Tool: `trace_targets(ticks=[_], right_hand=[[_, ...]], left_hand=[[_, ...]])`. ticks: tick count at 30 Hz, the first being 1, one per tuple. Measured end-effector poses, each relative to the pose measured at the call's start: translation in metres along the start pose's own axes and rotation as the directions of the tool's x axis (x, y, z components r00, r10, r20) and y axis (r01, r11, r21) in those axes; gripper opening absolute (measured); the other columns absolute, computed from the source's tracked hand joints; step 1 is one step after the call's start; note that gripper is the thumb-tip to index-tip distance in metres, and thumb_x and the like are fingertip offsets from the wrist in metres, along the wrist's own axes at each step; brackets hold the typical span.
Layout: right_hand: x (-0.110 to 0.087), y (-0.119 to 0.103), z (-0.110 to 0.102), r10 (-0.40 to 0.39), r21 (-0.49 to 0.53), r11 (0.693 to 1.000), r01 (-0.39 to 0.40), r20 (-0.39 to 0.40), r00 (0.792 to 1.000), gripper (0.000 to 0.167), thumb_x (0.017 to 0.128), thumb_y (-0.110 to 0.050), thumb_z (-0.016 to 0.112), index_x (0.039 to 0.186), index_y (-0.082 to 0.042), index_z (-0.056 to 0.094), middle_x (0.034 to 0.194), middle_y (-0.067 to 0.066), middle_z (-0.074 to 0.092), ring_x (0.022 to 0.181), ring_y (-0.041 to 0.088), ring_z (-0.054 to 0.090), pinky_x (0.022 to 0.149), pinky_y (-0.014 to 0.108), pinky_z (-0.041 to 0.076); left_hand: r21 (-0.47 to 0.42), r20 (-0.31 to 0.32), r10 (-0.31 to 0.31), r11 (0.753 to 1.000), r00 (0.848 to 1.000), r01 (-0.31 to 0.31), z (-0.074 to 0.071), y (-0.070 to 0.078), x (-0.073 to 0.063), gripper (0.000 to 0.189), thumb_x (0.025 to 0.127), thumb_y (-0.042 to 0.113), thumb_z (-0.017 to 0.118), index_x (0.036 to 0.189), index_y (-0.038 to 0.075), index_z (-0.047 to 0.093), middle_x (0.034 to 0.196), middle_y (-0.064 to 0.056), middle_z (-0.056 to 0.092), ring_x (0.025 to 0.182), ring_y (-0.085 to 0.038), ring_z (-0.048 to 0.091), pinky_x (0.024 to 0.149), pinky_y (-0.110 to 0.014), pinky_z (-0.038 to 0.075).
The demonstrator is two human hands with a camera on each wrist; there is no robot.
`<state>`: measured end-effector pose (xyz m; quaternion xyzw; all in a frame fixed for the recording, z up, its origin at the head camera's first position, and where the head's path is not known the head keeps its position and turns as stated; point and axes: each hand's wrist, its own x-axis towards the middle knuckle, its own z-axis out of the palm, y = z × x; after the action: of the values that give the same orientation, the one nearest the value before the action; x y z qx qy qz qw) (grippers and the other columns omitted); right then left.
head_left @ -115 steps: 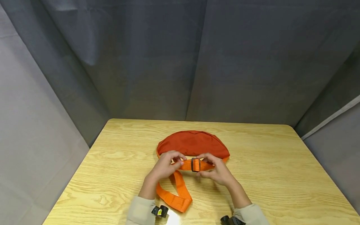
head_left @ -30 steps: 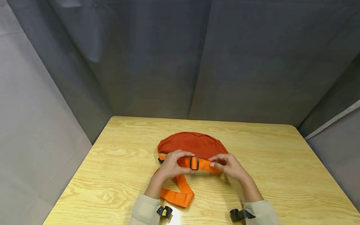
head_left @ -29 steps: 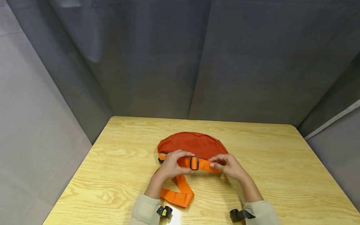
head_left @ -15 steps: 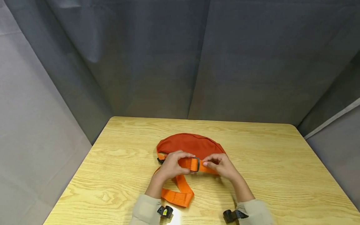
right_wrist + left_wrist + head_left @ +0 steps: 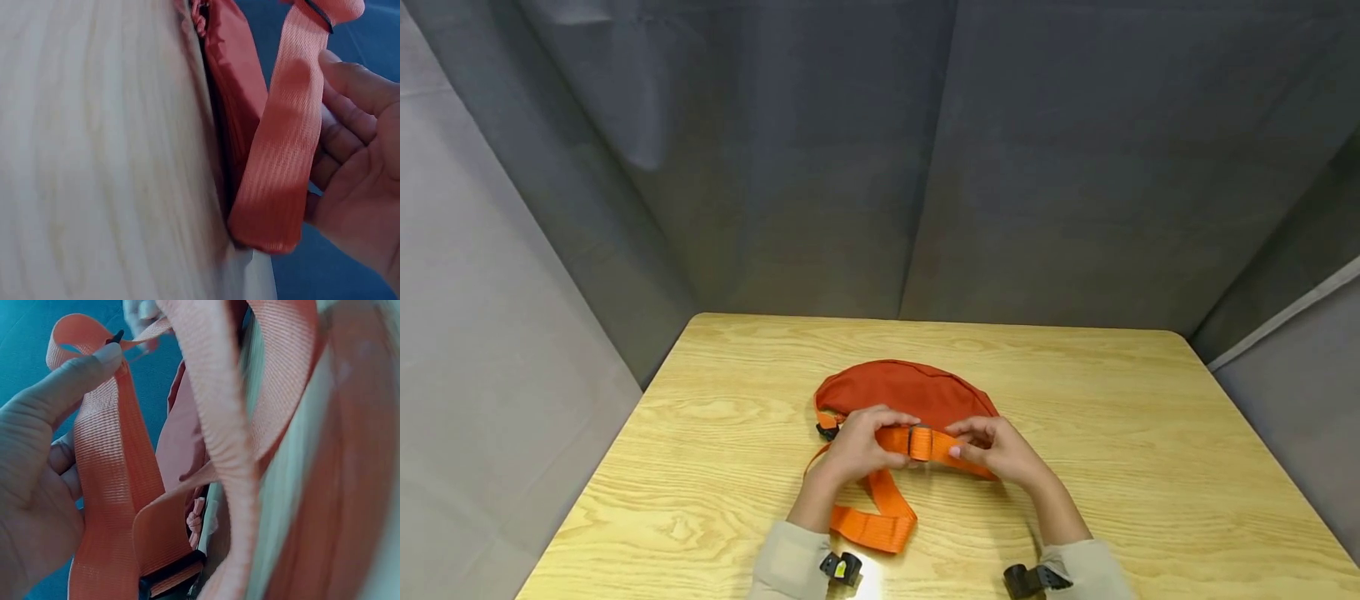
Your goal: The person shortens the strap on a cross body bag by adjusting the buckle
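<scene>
At nine o'clock of the rectangular black plastic slider (image 5: 910,442), the left hand (image 5: 863,446) pinches flat orange webbing strap (image 5: 921,444), already threaded; slack loop (image 5: 876,531) remains at seven; red half-moon fabric pouch (image 5: 910,388), twelve; right hand (image 5: 998,452), three, lightly holding strap.

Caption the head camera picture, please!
Left hand and right hand hold an orange strap in front of a red bag.

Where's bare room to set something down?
Wide stretches of wooden tabletop are bare: from its left edge to the waist bag and left hand, and from the right hand to its right edge. A narrower strip runs between bag and dark curtain. The middle is crowded with bag, orange strap and hands.
</scene>
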<state>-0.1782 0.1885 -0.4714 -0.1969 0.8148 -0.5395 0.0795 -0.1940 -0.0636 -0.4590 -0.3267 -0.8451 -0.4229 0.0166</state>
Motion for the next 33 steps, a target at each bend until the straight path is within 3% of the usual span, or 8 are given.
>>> trace_targets(ticks=[5,14,22,25,29,33], right_hand=[[-0.002,0.002,0.000,-0.019,-0.011,1.000,0.019,-0.013,1.000,0.012,0.086,-0.007,0.066,0.095,0.000,0.067,0.081,0.007,0.064,0.067,0.018,0.057,0.056,0.027,0.048],[0.010,-0.003,0.014,-0.055,0.024,0.998,0.056,-0.032,0.998,0.009,0.085,-0.004,0.067,0.092,0.001,0.067,0.081,0.007,0.064,0.065,0.011,0.053,0.056,0.023,0.045],[0.008,-0.030,0.020,-0.052,0.012,0.999,0.052,-0.022,0.998,0.011,0.085,0.008,0.060,0.095,0.006,0.065,0.082,0.010,0.064,0.066,0.013,0.054,0.057,0.024,0.045],[0.004,-0.042,0.020,-0.059,-0.015,0.998,0.059,-0.014,0.998,0.018,0.085,0.006,0.062,0.103,0.006,0.063,0.087,0.013,0.064,0.073,0.019,0.058,0.062,0.026,0.048],[0.005,-0.027,0.022,-0.101,-0.043,0.994,0.101,-0.001,0.995,0.037,0.082,0.006,0.066,0.117,0.000,0.059,0.099,0.010,0.063,0.089,0.024,0.060,0.073,0.031,0.050],[0.007,-0.014,0.028,-0.154,-0.136,0.979,0.149,-0.021,0.988,0.049,0.075,0.002,0.074,0.119,-0.010,0.057,0.098,0.000,0.062,0.089,0.017,0.058,0.075,0.031,0.049]], left_hand=[[-0.001,0.000,-0.002,1.000,1.000,0.002,0.000,0.000,0.001,0.046,0.067,0.015,0.084,0.111,0.016,0.069,0.102,0.006,0.064,0.093,-0.009,0.056,0.082,-0.027,0.046],[0.005,0.014,0.007,1.000,1.000,-0.007,0.001,-0.002,0.001,0.047,0.066,0.014,0.084,0.110,0.015,0.069,0.101,0.007,0.063,0.090,-0.008,0.056,0.078,-0.025,0.046],[-0.004,0.019,-0.008,1.000,1.000,0.008,0.001,-0.003,0.000,0.047,0.066,0.016,0.085,0.111,0.015,0.069,0.101,0.006,0.063,0.091,-0.009,0.056,0.080,-0.025,0.046],[-0.010,0.018,-0.008,1.000,1.000,0.008,0.001,-0.004,-0.001,0.047,0.067,0.018,0.085,0.111,0.014,0.069,0.102,0.006,0.063,0.092,-0.009,0.057,0.080,-0.026,0.046],[-0.025,0.017,-0.022,0.999,1.000,0.022,0.001,-0.005,-0.001,0.048,0.066,0.019,0.085,0.111,0.015,0.069,0.102,0.007,0.063,0.093,-0.009,0.057,0.081,-0.026,0.046],[-0.040,0.020,-0.046,0.998,0.999,0.047,0.000,-0.006,-0.001,0.046,0.067,0.015,0.084,0.111,0.015,0.069,0.103,0.007,0.063,0.094,-0.009,0.057,0.082,-0.027,0.046]])
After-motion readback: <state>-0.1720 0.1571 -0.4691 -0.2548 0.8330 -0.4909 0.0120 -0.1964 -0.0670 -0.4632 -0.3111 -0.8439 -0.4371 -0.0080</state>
